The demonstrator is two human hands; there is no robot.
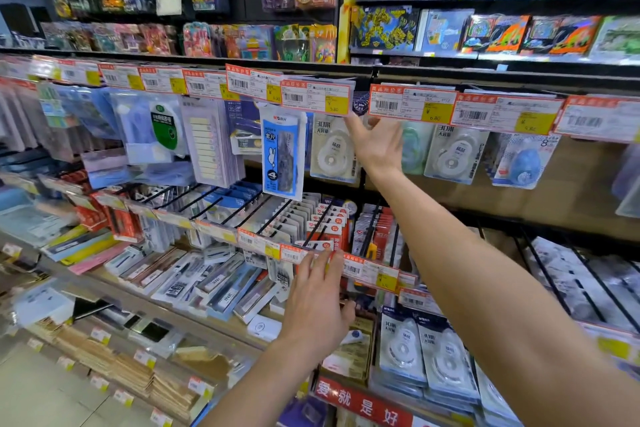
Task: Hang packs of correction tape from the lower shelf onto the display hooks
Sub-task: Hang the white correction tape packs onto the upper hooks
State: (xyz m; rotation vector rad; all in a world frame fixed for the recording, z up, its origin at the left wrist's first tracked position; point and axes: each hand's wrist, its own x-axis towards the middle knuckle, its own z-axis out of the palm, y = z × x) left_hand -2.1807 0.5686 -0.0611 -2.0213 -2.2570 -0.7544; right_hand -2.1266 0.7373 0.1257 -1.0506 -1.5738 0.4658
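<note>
The right hand is up at the far top row of hooks, fingers spread wide, and it grips nothing that I can see. Its fingertips lie just under the price tag, right beside a hanging correction tape pack. The left hand is lower and nearer, fingers straight and close together, tips resting on the tag rail of the middle hook row. It carries nothing either, so neither hand has a pack just now.

Up top, that white pack hangs left of the right hand, a second white pack hangs to its right, and a blue pack is further right. Some stock is plainly on display. Down at the near right, the lower shelf holds a stack of correction tape packs standing upright in rows, untouched.

My read is that the hanging is partly done at best, with a good batch left. The next job looks like a reach down to the stack. Whether the hook behind the right hand has room I cannot tell, as the hand and the tags hide it.
</note>
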